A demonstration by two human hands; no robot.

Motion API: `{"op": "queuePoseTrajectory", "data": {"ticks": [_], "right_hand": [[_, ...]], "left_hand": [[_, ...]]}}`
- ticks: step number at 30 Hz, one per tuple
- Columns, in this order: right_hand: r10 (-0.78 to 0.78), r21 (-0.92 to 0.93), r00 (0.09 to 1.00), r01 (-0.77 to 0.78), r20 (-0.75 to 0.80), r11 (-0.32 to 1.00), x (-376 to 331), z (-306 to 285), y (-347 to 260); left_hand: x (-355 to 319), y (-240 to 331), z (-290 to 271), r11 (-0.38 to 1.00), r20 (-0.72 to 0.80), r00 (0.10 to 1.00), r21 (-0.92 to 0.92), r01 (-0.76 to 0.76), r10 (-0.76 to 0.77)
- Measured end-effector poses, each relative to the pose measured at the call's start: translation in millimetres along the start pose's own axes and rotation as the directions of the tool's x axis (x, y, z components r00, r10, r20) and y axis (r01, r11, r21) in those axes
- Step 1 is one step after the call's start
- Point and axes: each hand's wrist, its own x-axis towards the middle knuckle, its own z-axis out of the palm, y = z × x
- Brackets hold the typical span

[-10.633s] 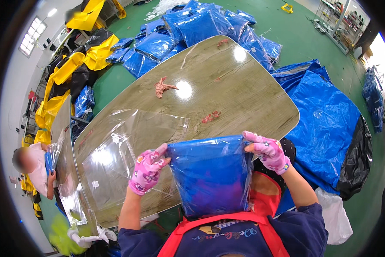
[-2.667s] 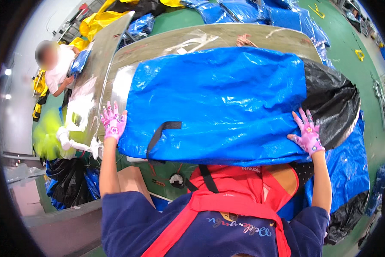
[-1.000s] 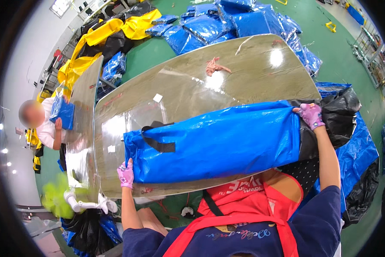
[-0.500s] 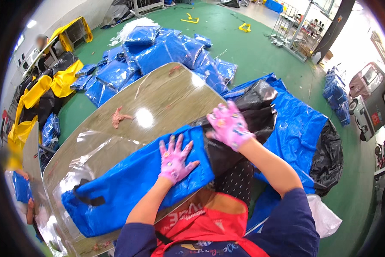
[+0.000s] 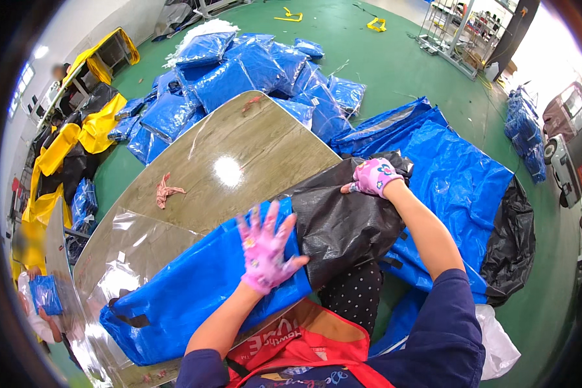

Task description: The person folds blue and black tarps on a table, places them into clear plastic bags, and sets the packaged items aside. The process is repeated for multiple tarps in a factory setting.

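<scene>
A folded blue tarpaulin cover (image 5: 187, 284) with a black end section (image 5: 342, 226) lies across the near side of the wood-patterned table (image 5: 271, 142). My left hand (image 5: 263, 253), in a pink patterned glove, is over the blue part near the black seam. Its fingers are spread, slightly blurred; whether the palm touches the sheet I cannot tell. My right hand (image 5: 372, 177), gloved alike, has its fingers curled into the far right edge of the black section. A black strap (image 5: 134, 320) shows at the cover's left end. Clear plastic film (image 5: 152, 226) lies on the table beyond the cover.
A large blue sheet with a black end (image 5: 452, 174) spreads out at the right. Blue packages in clear plastic (image 5: 239, 74) are piled beyond the table. A pink scrap (image 5: 168, 190) rests on the tabletop. At the far left, a person's hands hold a blue package (image 5: 45, 295).
My right hand has moved rightward along the black section, which now lies more spread out. My left hand has shifted slightly, fingers still spread.
</scene>
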Motion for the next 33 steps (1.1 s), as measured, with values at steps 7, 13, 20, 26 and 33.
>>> {"op": "queuePoseTrajectory", "data": {"ticks": [7, 13, 20, 26, 33], "right_hand": [[0.668, 0.818, 0.56, 0.559, -0.489, 0.131, -75, 82, 44], [0.492, 0.613, 0.861, 0.458, -0.128, -0.643, -119, 139, -21], [0.825, 0.84, 0.479, 0.543, -0.3, -0.01, -75, 95, -9], [0.534, 0.838, 0.769, 0.513, -0.351, -0.187, -71, 107, 79], [0.456, 0.827, 0.705, 0.545, -0.542, 0.141, -22, 119, 128]], "left_hand": [[6, 7, 22, 0.991, 0.131, 0.982, 0.024, 0.132, -0.134], [5, 3, 25, 0.996, 0.089, 0.992, 0.011, 0.086, -0.087], [2, -2, 24, 0.995, 0.062, 0.993, -0.011, 0.104, -0.103], [1, -2, 24, 0.992, 0.111, 0.986, 0.033, 0.125, -0.128], [7, 4, 22, 0.991, 0.152, 0.979, 0.018, 0.134, -0.135]]}}
